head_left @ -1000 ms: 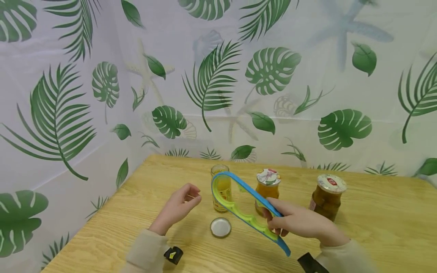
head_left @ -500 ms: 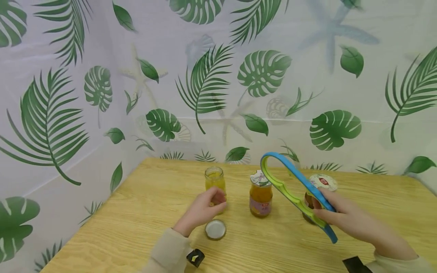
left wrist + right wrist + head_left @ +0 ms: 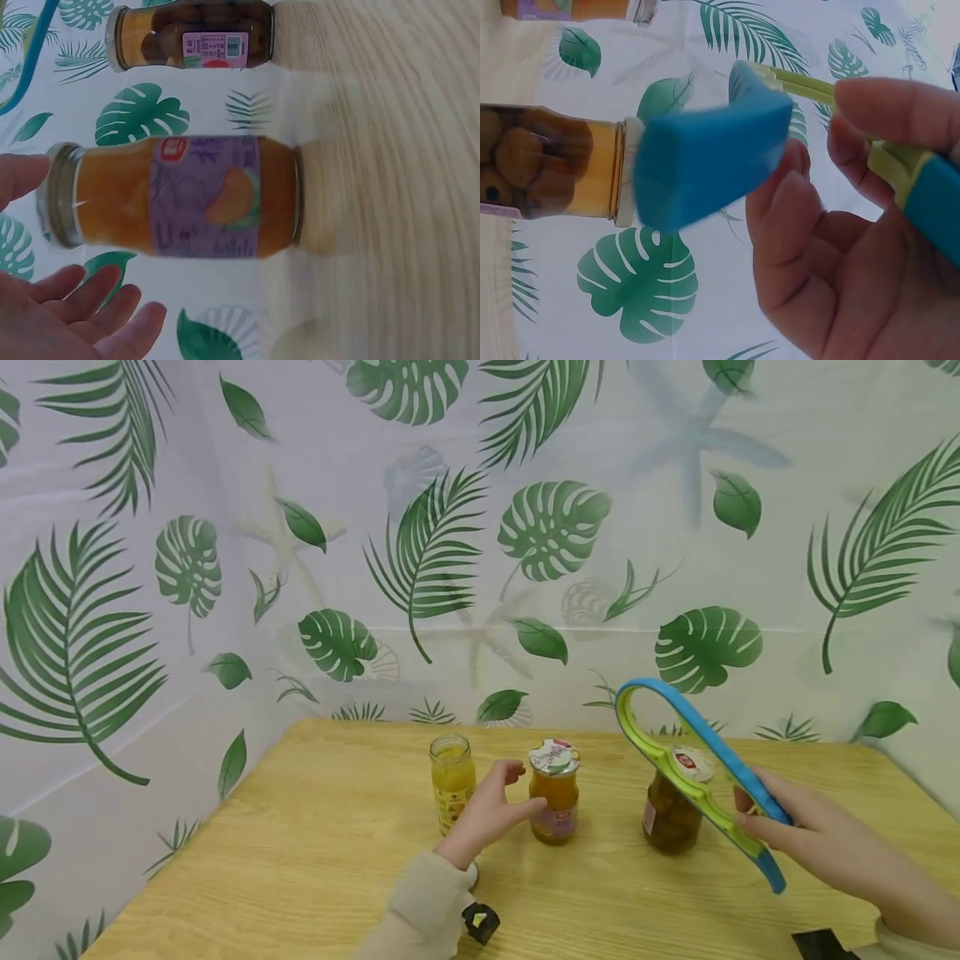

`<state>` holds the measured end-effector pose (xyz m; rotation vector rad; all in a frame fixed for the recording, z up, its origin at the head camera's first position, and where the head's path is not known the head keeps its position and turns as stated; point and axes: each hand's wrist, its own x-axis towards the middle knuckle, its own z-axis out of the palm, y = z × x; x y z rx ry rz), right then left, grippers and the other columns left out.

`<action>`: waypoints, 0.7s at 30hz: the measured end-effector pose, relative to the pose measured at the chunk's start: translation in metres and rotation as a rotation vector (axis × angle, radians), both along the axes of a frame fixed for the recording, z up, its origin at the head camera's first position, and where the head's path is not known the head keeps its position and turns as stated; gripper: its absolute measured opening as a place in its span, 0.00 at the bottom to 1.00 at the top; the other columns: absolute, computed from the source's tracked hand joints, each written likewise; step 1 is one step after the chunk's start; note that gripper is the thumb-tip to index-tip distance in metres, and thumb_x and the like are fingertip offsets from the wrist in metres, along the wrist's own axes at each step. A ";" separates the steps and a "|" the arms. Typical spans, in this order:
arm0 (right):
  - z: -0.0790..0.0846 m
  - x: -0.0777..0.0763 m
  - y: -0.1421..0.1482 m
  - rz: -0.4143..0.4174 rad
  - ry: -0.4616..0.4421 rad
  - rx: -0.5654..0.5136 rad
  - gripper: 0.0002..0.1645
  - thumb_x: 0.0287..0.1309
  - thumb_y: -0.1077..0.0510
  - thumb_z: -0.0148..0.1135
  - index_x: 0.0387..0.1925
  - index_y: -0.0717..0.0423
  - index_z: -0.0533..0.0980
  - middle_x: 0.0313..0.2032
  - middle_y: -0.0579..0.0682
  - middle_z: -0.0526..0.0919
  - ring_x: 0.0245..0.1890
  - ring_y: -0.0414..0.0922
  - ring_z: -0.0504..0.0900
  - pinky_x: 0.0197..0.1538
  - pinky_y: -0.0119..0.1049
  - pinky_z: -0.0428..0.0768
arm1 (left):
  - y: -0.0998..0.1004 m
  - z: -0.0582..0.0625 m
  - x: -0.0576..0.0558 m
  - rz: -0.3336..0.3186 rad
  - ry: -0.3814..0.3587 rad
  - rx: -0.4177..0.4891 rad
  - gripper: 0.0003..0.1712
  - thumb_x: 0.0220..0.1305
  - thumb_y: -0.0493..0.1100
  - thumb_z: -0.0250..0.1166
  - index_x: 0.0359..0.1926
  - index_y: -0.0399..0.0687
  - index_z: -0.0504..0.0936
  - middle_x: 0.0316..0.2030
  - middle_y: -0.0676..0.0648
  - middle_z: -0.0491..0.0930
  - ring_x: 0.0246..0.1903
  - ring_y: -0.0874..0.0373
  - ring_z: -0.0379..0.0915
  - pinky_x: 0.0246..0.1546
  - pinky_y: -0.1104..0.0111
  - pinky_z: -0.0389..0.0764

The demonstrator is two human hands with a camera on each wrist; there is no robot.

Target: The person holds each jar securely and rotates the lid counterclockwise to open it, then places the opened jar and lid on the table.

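Observation:
My left hand (image 3: 487, 814) reaches toward the middle jar (image 3: 553, 795), which has orange contents, a purple label and a patterned lid. In the left wrist view, thumb and spread fingers lie either side of that jar's lid (image 3: 64, 196); whether they touch it I cannot tell. My right hand (image 3: 828, 839) grips a blue and green jar opener (image 3: 722, 750) by its handles, raised above the table with its loop end up and to the left. Behind the opener, partly covered, stands a jar of dark round fruit (image 3: 671, 820) with its lid on.
An open jar of yellow fruit (image 3: 452, 770) stands at the left, partly behind my left hand. Its probable loose lid (image 3: 472, 875) lies on the wooden table (image 3: 300, 860), mostly hidden by my wrist. A leaf-patterned sheet (image 3: 480, 602) hangs behind.
The left hand has moved right, past the open jar, to the middle jar. The right hand has carried the jar opener right, away from the middle jar. The head view has turned slightly right.

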<state>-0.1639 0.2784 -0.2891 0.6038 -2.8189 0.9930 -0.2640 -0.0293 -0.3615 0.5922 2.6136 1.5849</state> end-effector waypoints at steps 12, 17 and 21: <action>0.004 -0.001 -0.001 -0.044 0.020 -0.011 0.08 0.61 0.59 0.50 0.39 0.61 0.68 0.37 0.53 0.75 0.36 0.42 0.74 0.27 0.35 0.71 | 0.021 -0.015 -0.013 -0.003 0.004 0.111 0.35 0.54 0.45 0.64 0.59 0.38 0.58 0.55 0.39 0.65 0.56 0.45 0.60 0.54 0.53 0.60; 0.004 0.000 -0.002 -0.008 0.007 -0.040 0.06 0.62 0.61 0.49 0.32 0.59 0.63 0.24 0.49 0.67 0.25 0.39 0.67 0.23 0.34 0.66 | 0.024 -0.013 -0.010 0.012 0.033 0.059 0.33 0.55 0.45 0.64 0.57 0.38 0.60 0.52 0.41 0.67 0.51 0.46 0.64 0.49 0.55 0.67; 0.004 0.002 0.000 -0.016 0.002 -0.039 0.07 0.62 0.61 0.49 0.31 0.59 0.61 0.24 0.49 0.66 0.24 0.39 0.66 0.22 0.34 0.65 | 0.026 -0.010 -0.009 0.028 0.073 0.018 0.33 0.52 0.47 0.66 0.55 0.37 0.63 0.47 0.43 0.67 0.46 0.50 0.65 0.44 0.58 0.70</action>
